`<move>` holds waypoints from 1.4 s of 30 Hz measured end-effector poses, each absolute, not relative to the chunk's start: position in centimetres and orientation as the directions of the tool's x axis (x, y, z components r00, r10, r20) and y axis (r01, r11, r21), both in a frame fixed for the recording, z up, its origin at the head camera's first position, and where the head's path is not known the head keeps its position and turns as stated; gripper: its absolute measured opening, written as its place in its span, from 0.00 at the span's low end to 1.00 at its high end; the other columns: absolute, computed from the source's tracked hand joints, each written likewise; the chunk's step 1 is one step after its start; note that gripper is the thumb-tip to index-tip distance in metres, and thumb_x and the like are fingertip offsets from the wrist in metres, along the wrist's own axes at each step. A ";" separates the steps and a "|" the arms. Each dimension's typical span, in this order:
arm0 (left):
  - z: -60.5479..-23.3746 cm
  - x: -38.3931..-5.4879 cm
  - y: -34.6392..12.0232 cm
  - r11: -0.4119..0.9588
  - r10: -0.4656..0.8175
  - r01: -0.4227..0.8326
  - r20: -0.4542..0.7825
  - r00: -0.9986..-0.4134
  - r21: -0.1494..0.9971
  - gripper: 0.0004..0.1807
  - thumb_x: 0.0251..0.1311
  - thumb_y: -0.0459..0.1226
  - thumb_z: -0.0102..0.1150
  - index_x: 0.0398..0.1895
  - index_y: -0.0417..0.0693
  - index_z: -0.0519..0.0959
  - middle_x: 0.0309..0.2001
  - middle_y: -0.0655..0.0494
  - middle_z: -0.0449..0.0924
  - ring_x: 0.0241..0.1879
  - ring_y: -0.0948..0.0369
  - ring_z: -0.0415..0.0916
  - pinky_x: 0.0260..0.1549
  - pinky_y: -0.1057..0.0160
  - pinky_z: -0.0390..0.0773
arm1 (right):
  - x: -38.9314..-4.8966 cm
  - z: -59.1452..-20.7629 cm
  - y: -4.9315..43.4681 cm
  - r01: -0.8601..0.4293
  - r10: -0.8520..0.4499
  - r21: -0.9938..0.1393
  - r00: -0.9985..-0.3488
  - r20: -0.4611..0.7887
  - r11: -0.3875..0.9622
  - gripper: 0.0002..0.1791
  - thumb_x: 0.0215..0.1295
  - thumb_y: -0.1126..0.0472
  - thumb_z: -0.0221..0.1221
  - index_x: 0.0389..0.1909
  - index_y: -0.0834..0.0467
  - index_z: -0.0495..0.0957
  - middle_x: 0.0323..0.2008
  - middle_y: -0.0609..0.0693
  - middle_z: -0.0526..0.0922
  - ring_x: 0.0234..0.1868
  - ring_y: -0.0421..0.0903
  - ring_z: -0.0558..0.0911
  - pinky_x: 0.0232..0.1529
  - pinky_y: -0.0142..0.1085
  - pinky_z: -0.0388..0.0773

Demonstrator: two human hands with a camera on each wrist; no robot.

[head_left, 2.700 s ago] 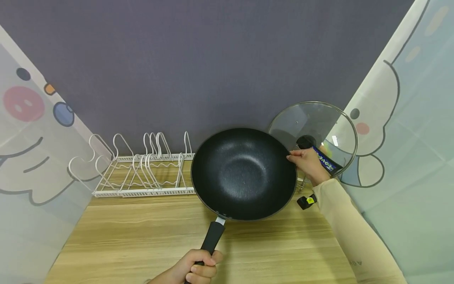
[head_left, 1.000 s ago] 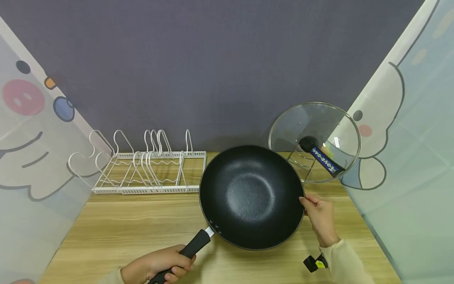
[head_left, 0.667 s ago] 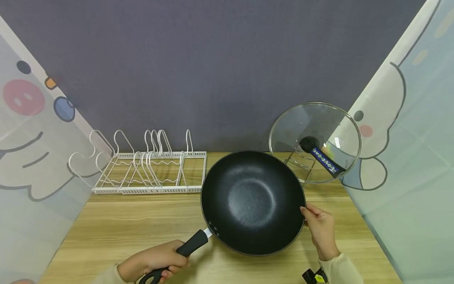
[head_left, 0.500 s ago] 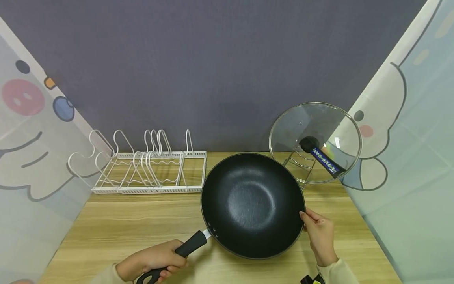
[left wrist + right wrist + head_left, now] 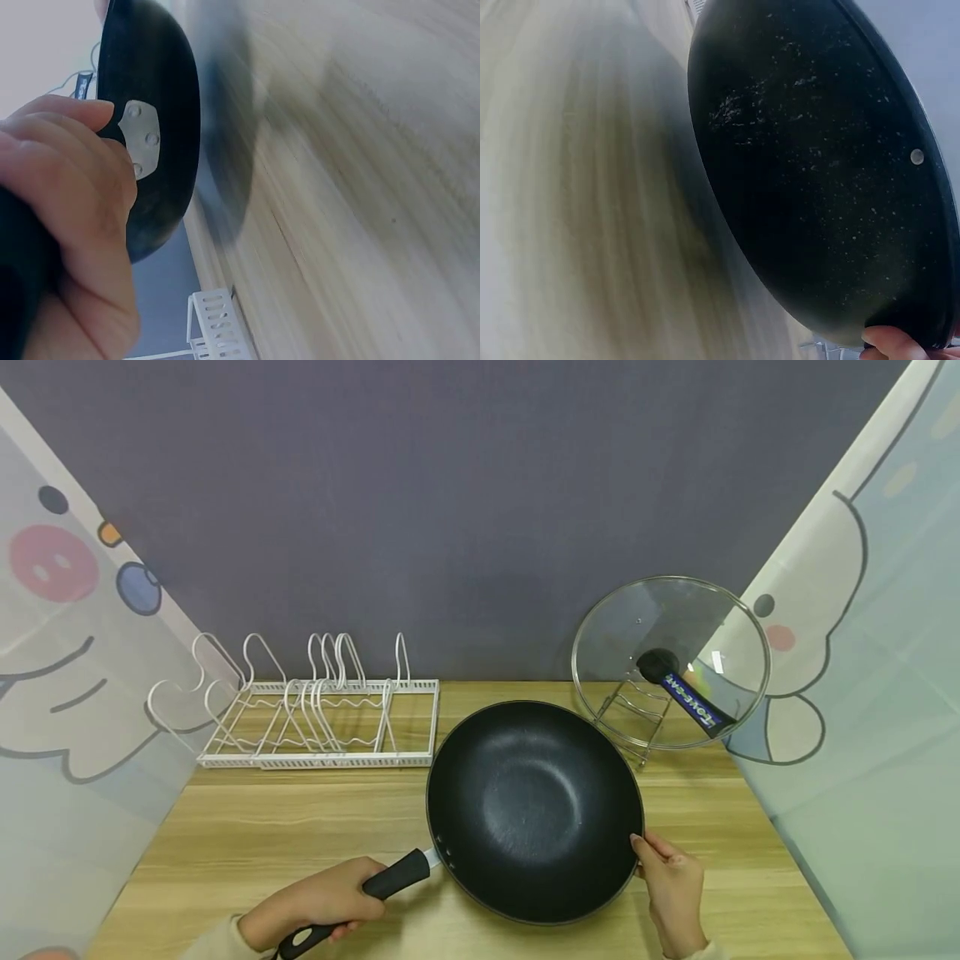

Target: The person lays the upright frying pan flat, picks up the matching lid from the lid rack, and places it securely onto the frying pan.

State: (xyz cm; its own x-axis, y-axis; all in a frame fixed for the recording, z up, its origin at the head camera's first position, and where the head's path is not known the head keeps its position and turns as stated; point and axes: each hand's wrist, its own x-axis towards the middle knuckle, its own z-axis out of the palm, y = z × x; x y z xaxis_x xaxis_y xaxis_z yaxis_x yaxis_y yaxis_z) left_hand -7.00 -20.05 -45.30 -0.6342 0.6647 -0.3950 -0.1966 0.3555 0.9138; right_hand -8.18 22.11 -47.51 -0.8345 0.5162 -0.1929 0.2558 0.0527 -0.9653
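Observation:
A black wok [image 5: 532, 810] with a long black handle [image 5: 397, 875] is at the front middle of the head view, its dark inside facing up. My left hand [image 5: 330, 897] grips the handle, fingers curled round it. On the opposite side my right hand [image 5: 671, 885] pinches the rim between thumb and fingers. The left wrist view shows the wok's riveted bracket [image 5: 142, 139] and a strip of table beside its curved side. In the right wrist view the speckled underside [image 5: 810, 172] of the wok is raised over the wood, with fingertips [image 5: 892, 341] at its edge.
A white wire rack [image 5: 322, 760] lies along the back left of the wooden table [image 5: 300, 814]. At the back right, a glass lid [image 5: 622, 610] with a black handle leans upright in a small metal stand [image 5: 633, 714]. A grey wall [image 5: 480, 510] closes the back.
Both hands have brought the wok down towards the front edge, away from the lid stand. Its handle has swung to the left. The rack and the lid stay in place.

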 end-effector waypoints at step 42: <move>-44.3 -9.0 -23.0 0.568 0.638 0.094 -0.365 -0.678 0.818 0.07 0.50 0.29 0.54 0.34 0.43 0.78 0.10 0.67 0.63 0.04 0.74 0.56 0.05 0.76 0.58 | -5.3 -55.7 20.5 0.141 0.616 -0.952 -0.734 -0.284 -0.271 0.12 0.52 0.69 0.67 0.29 0.47 0.85 0.24 0.37 0.85 0.25 0.36 0.85 0.22 0.30 0.80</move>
State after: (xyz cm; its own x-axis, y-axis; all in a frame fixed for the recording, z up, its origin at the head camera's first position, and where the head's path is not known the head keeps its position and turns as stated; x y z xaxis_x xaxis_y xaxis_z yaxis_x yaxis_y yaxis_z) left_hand -9.02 -22.97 -44.33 -0.6780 0.6381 -0.3650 0.0943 0.5679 0.8177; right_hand -5.35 20.50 -55.74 -0.7343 0.6164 -0.2843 0.1411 -0.2711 -0.9521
